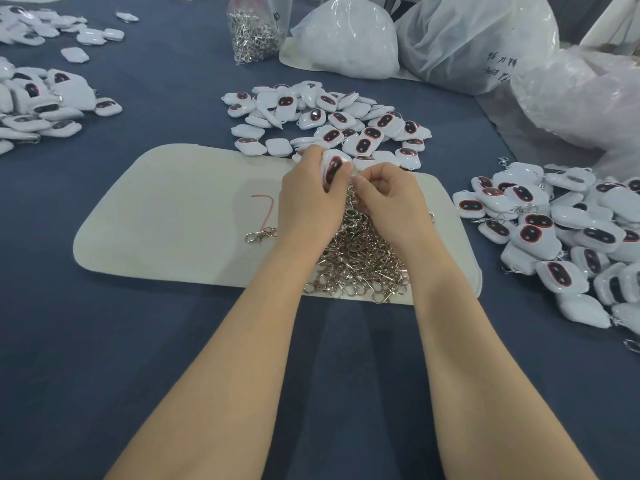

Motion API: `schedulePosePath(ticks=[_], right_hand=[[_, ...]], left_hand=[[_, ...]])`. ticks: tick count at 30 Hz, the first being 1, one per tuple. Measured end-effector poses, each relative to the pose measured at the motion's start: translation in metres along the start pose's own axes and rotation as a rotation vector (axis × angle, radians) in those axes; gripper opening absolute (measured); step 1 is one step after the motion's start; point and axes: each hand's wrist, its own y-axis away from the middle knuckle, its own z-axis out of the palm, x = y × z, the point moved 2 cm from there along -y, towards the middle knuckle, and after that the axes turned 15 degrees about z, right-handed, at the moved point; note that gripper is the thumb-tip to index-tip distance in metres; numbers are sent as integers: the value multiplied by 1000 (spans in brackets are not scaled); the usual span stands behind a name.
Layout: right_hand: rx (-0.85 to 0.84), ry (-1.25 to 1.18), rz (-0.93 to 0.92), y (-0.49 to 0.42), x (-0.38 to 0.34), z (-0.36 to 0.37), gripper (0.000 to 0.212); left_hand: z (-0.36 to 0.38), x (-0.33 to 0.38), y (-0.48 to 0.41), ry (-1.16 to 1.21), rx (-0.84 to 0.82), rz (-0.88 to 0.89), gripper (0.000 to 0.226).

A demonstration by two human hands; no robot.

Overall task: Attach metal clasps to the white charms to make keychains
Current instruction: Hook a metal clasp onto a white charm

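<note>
My left hand (304,199) grips a white charm (333,168) with a dark, red-rimmed oval face, holding it upright above the white mat (166,216). My right hand (388,195) has its fingers curled and pinches something small at the charm's right edge; the fingers hide what it is. Under both hands lies a heap of metal clasps (360,258). One lone clasp (258,234) lies left of the heap. A pile of loose charms (329,123) sits just beyond the mat.
A heap of charms with clasps (568,237) lies at the right. More charms (38,102) are piled at the left. A clear bag of clasps (254,32) and big white plastic bags (467,43) stand at the back on the blue table (104,341).
</note>
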Motion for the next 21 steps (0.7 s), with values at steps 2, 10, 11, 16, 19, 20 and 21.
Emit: schedulePosePath(ticks=[2,10,11,16,19,20,21], right_hand=[[8,33,18,0,0,0,19],[-44,-173,-17,9,-7,3,7],[-55,-164,-23,9,-7,4,6],[-52,-36,-75,10,-8,8,6],[-65,-39,-100,11,-10,11,7],[-68,-44,-106,11,-10,11,7],[-66,-48,-111,11,-10,12,8]], left_hand=[[1,0,0,-40,-18,74,19],[-1,-4,-3,503,122,-292,13],[-1,-8,-3,653,138,-429,13],[1,-13,-2,1006,195,-793,17],[1,-14,-2,1088,179,-827,18],[1,-14,-3,1095,166,-828,19],[1,-15,-3,1088,152,-828,20]])
